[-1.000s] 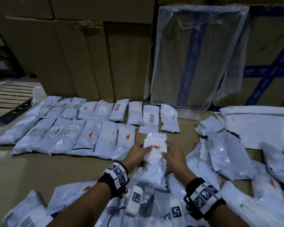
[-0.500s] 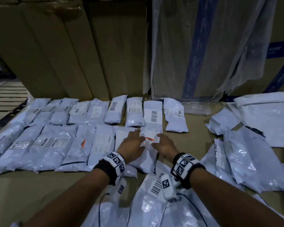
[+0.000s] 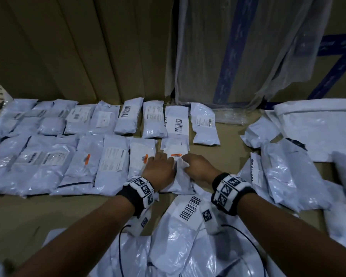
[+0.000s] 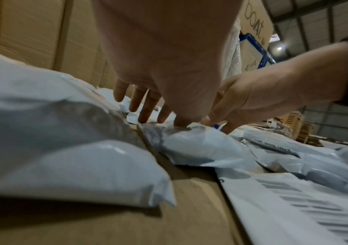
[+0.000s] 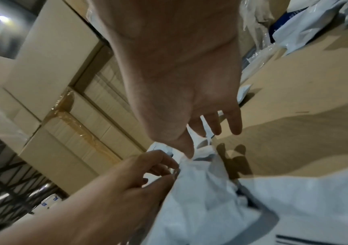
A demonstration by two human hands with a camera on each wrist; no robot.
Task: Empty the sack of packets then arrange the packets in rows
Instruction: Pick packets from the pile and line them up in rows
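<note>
White plastic, crinkled and glossy, lies under both our hands: the packet (image 3: pixel 175 156) with the orange sticker sits at the right end of the near row, its long axis running away from us toward the cardboard boxes (image 3: pixel 88 47), in line with its neighbours. It lies directly beneath and just ahead of our fingers, so any squaring-up is, we judge, a short nudge left toward the neighbouring packet (image 3: pixel 142 156) it nearly touches.

Our left hand (image 3: pixel 159 170) rests on the packet's left edge; the left wrist view shows its fingers (image 4: pixel 146 107) fairly straight, spread, tips down on the plastic. Our right hand (image 3: pixel 198 166) sits on the right edge, thumb (image 5: pixel 184 145) pressing a raised fold, the other fingers loosely extended toward the cardboard surface (image 3: pixel 228 140). Neither hand clenches round it; both press rather than grasp. Both are equally near, one on each flank.

Loose packets (image 3: pixel 288 176) wait unsorted to our right, and more lie heaped below our wrists, so we judge the arranging far from finished.
</note>
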